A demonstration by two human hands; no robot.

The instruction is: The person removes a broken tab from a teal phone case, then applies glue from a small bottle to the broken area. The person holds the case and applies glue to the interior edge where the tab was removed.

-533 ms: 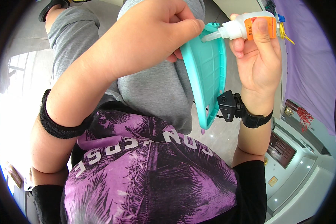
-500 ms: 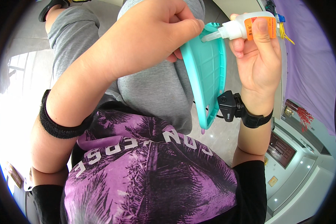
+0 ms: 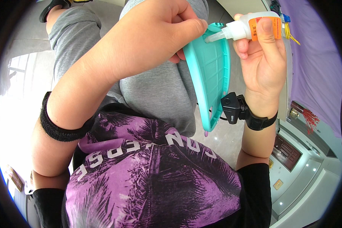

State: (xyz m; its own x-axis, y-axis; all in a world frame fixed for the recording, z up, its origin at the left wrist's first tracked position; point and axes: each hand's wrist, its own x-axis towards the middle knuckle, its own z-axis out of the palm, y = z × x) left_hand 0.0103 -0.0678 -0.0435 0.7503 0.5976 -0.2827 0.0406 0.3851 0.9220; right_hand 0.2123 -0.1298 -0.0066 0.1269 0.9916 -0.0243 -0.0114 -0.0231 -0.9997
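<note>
My left hand (image 3: 171, 36) pinches the top end of a teal plastic panel (image 3: 212, 76). The panel has a raised rim and a ribbed inner face and hangs tilted over the floor beside my leg. In my right hand (image 3: 264, 66) is a white squeeze bottle (image 3: 239, 30) with an orange label, gripped between thumb and fingers and tipped sideways. Its clear nozzle (image 3: 216, 37) points left, with the tip at the panel's inner face near my left thumb. Whether liquid comes out is too small to tell. Some left fingers are hidden behind the panel.
A black camera device (image 3: 233, 106) is strapped to my right wrist, close to the panel's lower edge. My grey-trousered legs (image 3: 152, 98) are below the hands. Purple cloth (image 3: 315, 60) covers a surface on the right, with a yellow cord (image 3: 290, 36) and a red tassel (image 3: 309, 119) near it.
</note>
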